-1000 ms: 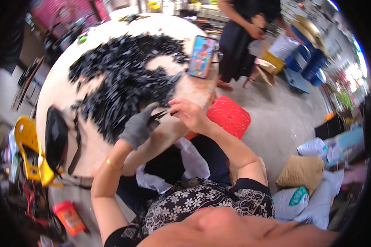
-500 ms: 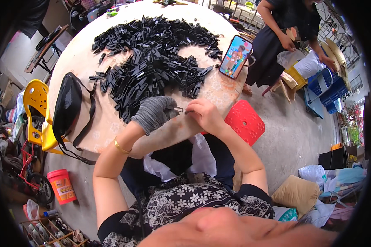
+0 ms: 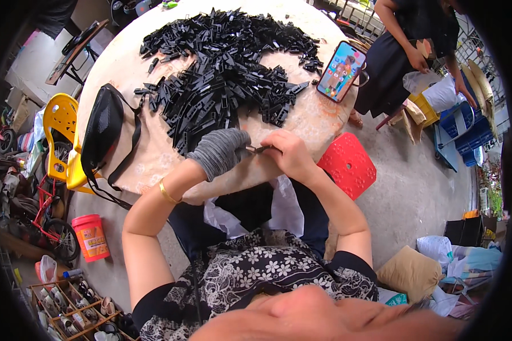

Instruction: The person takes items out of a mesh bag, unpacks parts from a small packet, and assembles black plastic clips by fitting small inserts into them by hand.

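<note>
My left hand (image 3: 221,153), in a grey knit glove, is closed with a small metal piece (image 3: 250,149) sticking out of its fingertips. Bare and pinching, my right hand (image 3: 290,154) grips a small dark part (image 3: 263,149) whose end meets that metal piece. Both hands are just above the near edge of the round table (image 3: 153,165). Beyond them spreads a large heap of black plastic clips (image 3: 222,85), long and narrow. The exact shape of what my fingers hold is partly hidden.
A phone (image 3: 340,71) lies right of the heap, a black mesh bag (image 3: 103,128) with a strap at the left. Around the table are a yellow chair (image 3: 60,136), a red stool (image 3: 350,165) and an orange bucket (image 3: 91,237). Another person (image 3: 404,57) stands at the far right.
My hands have drawn together, and the small dark part in my right hand now touches the metal piece in my left. The whole view has shifted slightly.
</note>
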`<control>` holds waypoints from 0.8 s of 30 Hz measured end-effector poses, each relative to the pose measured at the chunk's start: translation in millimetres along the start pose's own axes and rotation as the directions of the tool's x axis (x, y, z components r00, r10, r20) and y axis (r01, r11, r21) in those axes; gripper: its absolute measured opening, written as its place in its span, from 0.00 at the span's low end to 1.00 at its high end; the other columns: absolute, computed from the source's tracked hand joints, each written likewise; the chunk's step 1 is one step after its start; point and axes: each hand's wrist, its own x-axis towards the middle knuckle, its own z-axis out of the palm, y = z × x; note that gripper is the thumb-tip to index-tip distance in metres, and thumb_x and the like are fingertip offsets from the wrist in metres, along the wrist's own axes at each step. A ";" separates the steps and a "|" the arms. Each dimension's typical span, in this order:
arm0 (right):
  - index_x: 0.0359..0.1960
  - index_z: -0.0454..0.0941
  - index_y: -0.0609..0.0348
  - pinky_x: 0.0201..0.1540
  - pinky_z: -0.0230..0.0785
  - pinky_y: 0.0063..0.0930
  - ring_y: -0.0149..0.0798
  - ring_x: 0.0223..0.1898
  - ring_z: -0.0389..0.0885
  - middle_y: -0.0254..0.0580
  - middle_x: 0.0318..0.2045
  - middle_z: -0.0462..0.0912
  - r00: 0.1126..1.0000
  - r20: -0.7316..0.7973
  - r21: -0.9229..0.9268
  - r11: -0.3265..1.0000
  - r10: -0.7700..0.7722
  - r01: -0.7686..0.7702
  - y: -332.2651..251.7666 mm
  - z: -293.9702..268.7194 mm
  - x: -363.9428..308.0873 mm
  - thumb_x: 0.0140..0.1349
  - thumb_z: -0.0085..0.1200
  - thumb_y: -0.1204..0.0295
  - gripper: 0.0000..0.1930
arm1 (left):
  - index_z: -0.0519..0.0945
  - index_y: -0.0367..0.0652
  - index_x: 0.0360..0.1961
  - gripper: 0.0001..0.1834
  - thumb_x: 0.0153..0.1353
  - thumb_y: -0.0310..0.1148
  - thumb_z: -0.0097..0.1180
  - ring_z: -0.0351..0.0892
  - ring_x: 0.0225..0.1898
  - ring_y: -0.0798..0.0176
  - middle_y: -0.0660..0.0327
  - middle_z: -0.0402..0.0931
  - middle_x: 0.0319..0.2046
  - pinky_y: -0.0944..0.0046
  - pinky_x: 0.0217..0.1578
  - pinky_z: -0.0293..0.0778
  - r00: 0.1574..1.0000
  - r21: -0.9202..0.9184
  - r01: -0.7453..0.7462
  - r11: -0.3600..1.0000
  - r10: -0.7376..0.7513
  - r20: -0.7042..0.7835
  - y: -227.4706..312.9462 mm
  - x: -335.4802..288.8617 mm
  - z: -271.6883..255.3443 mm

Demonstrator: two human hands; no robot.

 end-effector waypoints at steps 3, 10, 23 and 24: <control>0.28 0.75 0.62 0.39 0.68 0.38 0.51 0.35 0.74 0.46 0.29 0.77 1.000 0.002 0.006 1.000 -0.009 0.009 2.1 1.1 1.0 0.44 0.58 0.80 0.08 | 0.78 0.44 0.31 0.09 0.50 0.35 0.58 0.77 0.29 0.46 0.51 0.76 0.25 0.55 0.30 0.72 1.000 0.070 -0.009 0.997 0.009 0.002 2.3 0.8 -1.5; 0.27 0.75 0.61 0.37 0.68 0.39 0.50 0.34 0.74 0.45 0.27 0.76 0.999 -0.013 -0.006 0.999 -0.040 0.039 1.4 1.9 1.3 0.44 0.57 0.80 0.07 | 0.78 0.44 0.31 0.10 0.51 0.37 0.58 0.77 0.28 0.46 0.51 0.76 0.25 0.55 0.29 0.72 1.000 0.108 -0.011 0.994 0.011 0.004 8.6 -0.5 -3.5; 0.30 0.75 0.61 0.37 0.68 0.39 0.51 0.32 0.74 0.46 0.26 0.76 0.994 -0.017 0.002 0.994 -0.108 0.108 4.3 2.3 1.7 0.45 0.58 0.78 0.09 | 0.77 0.44 0.33 0.12 0.53 0.40 0.56 0.78 0.30 0.46 0.50 0.77 0.25 0.52 0.31 0.73 0.979 0.272 0.028 0.962 -0.082 0.187 18.4 17.0 -0.3; 0.31 0.75 0.61 0.37 0.68 0.39 0.51 0.32 0.74 0.45 0.26 0.75 0.997 -0.004 0.045 0.996 -0.076 0.076 3.5 1.0 1.3 0.44 0.59 0.77 0.10 | 0.77 0.43 0.33 0.12 0.53 0.40 0.56 0.78 0.31 0.46 0.49 0.77 0.25 0.52 0.31 0.73 0.976 0.255 0.014 0.967 -0.069 0.209 18.2 18.4 -0.2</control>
